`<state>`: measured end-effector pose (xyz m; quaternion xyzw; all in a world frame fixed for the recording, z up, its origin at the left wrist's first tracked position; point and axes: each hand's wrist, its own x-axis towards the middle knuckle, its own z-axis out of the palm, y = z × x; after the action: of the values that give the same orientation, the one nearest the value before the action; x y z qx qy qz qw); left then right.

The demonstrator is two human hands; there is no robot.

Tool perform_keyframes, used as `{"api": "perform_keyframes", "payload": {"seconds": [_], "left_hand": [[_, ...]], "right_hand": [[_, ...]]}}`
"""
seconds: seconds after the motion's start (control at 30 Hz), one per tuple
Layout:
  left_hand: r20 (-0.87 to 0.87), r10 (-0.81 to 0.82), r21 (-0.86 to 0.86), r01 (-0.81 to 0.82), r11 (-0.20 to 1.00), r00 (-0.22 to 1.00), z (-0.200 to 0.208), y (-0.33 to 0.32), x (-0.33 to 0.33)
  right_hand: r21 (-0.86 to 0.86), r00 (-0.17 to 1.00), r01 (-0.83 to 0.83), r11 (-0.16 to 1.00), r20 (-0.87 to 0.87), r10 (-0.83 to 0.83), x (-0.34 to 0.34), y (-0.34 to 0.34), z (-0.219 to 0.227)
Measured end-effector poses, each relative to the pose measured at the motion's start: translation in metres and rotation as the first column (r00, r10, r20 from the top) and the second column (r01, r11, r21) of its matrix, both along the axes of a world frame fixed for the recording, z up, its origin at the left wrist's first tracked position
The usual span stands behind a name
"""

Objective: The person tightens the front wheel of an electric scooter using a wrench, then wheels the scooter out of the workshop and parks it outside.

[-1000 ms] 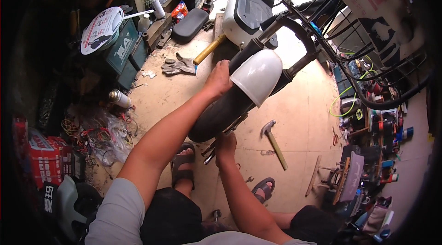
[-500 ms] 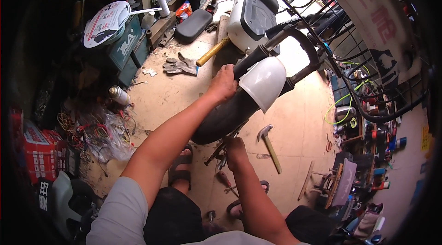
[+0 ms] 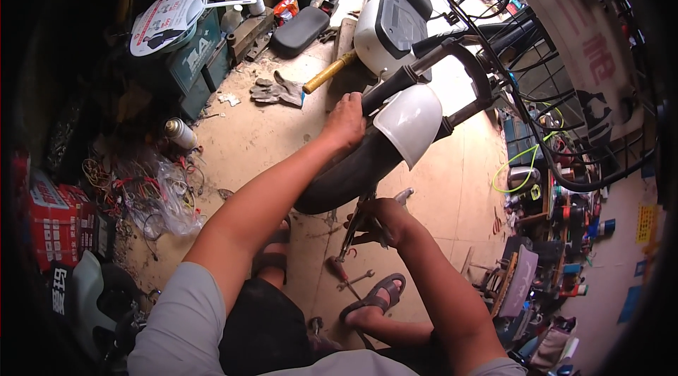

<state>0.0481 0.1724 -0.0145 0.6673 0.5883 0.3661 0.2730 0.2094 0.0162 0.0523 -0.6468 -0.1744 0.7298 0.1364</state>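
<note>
A front wheel with a black tyre (image 3: 339,182) hangs between the fork legs of an electric scooter, under a white mudguard (image 3: 409,122). My left hand (image 3: 346,122) is closed round the lower end of the near fork leg (image 3: 376,97), beside the wheel. Just below the tyre, my right hand (image 3: 387,222) grips a long metal hand tool (image 3: 351,235); its exact kind is hard to make out. Behind that hand the head of a hammer (image 3: 405,194) shows, its handle hidden. A red-handled screwdriver (image 3: 337,268) and a wrench (image 3: 359,282) lie on the floor between my feet.
Beyond my left hand lie a yellow-handled tool (image 3: 330,72), grey work gloves (image 3: 277,89) and a black seat pad (image 3: 300,31). Tangled wires and plastic (image 3: 162,196) cover the floor at left. A wire basket (image 3: 537,93) overhangs the right, above crowded shelves (image 3: 565,235).
My right hand has moved right and slightly up with the metal tool, now covering the hammer's handle. My right foot has come into fuller view. The left hand keeps its hold.
</note>
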Motion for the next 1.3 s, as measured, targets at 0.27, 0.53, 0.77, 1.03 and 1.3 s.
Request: {"api": "perform_keyframes", "payload": {"seconds": [0.27,0.53,0.77,1.03,1.3], "left_hand": [[0.015,-0.009,0.001,0.009,1.0,1.0,0.004,-0.003,0.0],[-0.013,-0.017,-0.047,0.016,0.999,1.0,0.004,-0.001,-0.001],[-0.016,-0.007,-0.061,0.006,0.998,1.0,0.002,0.0,-0.002],[0.012,0.005,0.0,-0.005,1.0,1.0,0.006,-0.005,0.003],[-0.011,0.015,0.02,-0.015,1.0,1.0,0.0,-0.005,-0.001]], "right_hand": [[-0.063,0.997,0.045,0.997,-0.058,-0.048,-0.001,0.011,0.01],[-0.007,0.981,0.117,0.993,-0.157,-0.117,0.004,0.018,-0.012],[0.103,0.991,0.131,0.986,-0.04,-0.127,-0.008,-0.002,-0.02],[0.119,0.956,0.265,0.957,-0.165,-0.245,-0.012,-0.015,-0.011],[-0.105,0.929,0.284,0.953,-0.216,-0.3,-0.028,-0.021,0.023]]}}
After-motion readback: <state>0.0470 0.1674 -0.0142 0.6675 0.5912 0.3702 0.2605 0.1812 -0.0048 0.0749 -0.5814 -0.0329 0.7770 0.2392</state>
